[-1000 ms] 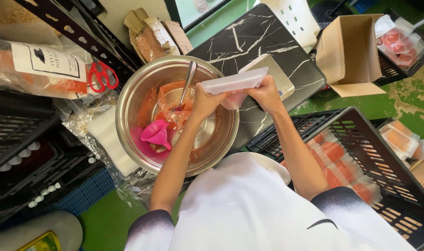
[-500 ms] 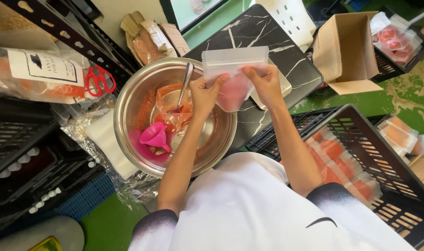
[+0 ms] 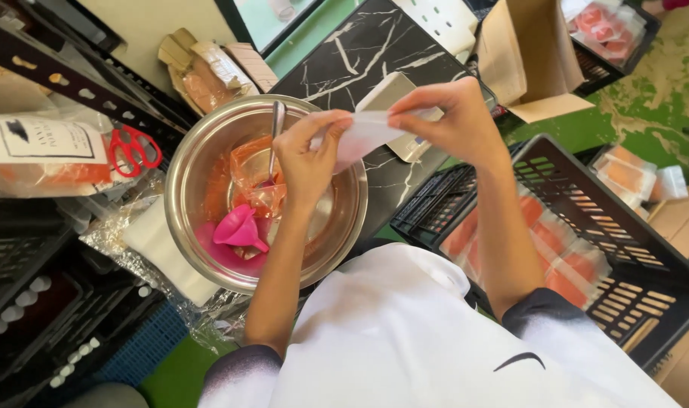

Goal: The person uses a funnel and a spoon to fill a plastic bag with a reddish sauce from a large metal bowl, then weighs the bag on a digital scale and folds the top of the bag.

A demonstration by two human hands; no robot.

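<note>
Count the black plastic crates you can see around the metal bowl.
3. One black plastic crate sits at right holding sealed orange packets, one at lower left holds white-capped items, and one is at top right behind the cardboard box. Others may be hidden.

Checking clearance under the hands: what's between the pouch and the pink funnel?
In the head view, the left hand lies between the small pouch and the pink funnel, with a crumpled orange bag and spoon in the steel bowl.
</note>
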